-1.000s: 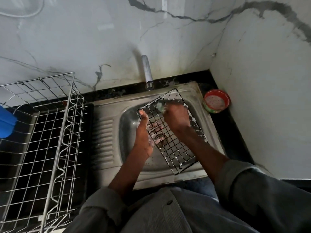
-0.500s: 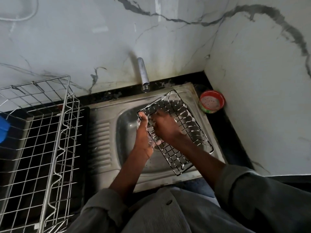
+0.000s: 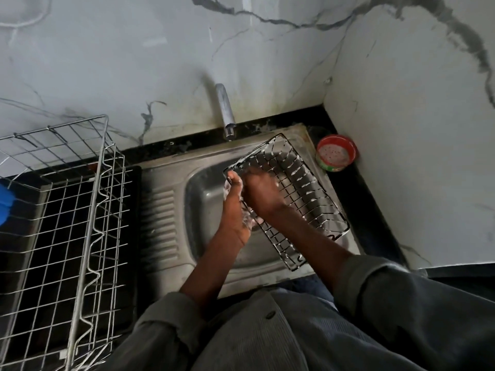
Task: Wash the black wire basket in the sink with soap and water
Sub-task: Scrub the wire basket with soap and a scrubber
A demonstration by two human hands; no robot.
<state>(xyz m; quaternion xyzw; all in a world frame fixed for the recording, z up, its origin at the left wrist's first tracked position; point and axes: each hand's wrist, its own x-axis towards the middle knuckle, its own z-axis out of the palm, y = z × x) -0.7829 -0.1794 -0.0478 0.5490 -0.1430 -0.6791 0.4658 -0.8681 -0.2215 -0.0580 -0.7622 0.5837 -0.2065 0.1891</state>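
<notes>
One black basket [image 3: 300, 194], one sink [image 3: 171, 210], one tap [image 3: 225, 113], one large steel rack [image 3: 61, 231], one red tub [image 3: 337, 156], one blue object [image 3: 5, 202], two hands: left [image 3: 235, 210], right [image 3: 261, 194].

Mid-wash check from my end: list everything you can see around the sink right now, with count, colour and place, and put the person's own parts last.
Wire basket: one, black with white suds, tilted over the sink bowl.
Sink: one, steel, centre, ribbed drainer on its left.
Tap spout: one, silver, on the wall above the sink; no stream visible.
Tub: one, red rim, pale contents, on the black counter in the right corner.
Wire rack: one, silver, large, on the counter left of the sink.
Blue object: one, at the left edge, cut off.
Walls: white marble with grey veins.
Left hand: grips the basket's left rim.
Right hand: inside the basket, blurred.
Sleeves: grey.
</notes>
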